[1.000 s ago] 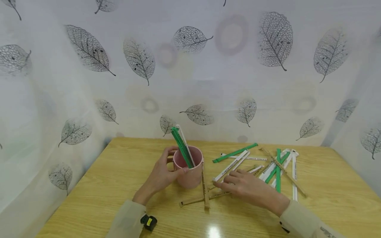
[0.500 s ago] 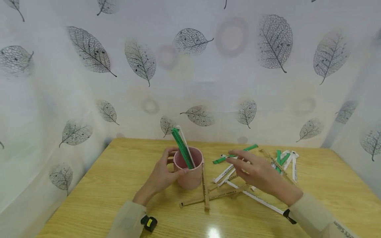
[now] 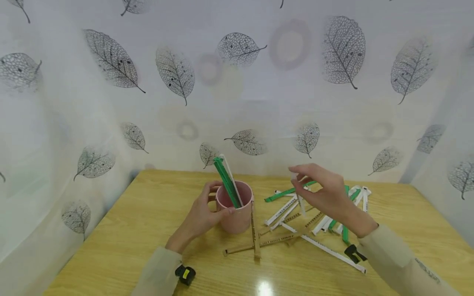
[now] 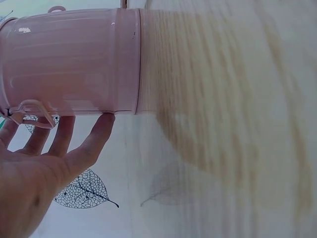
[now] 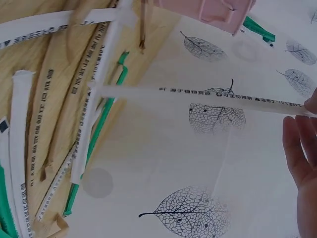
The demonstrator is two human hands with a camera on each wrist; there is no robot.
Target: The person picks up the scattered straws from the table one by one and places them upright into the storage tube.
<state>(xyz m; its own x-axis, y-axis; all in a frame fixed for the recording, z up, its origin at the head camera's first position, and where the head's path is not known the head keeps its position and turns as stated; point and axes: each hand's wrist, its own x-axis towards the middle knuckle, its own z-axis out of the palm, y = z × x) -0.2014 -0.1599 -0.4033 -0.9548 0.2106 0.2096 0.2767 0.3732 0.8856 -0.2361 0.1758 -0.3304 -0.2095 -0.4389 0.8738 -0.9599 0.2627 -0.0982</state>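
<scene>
A small pink pail [image 3: 235, 223] with side handles stands upright on the table. My left hand [image 3: 199, 218] holds it from the left, with the thumb over the front rim; in the left wrist view the fingertips touch its wall [image 4: 74, 59]. Green wrapped straws [image 3: 226, 181] and a white one lean inside, their tops sticking out. To the right, above the scattered straws, my right hand [image 3: 326, 191] pinches one end of a white paper-wrapped straw [image 5: 198, 95]. This straw hangs down from the fingertips in the head view, and dark print runs along it.
Loose wrapped straws in white, green and brown lie across the table right of the pail. One brown straw [image 3: 255, 234] lies close against the pail's right side, crossing another. A white straw [image 3: 333, 253] points toward the front. Leaf-printed cloth hangs behind the wooden table [image 3: 148, 205].
My right hand has risen from the pile, lifting a white straw that now hangs upright. Another white straw now lies slanting toward the front. The left hand and pail stay in place.
</scene>
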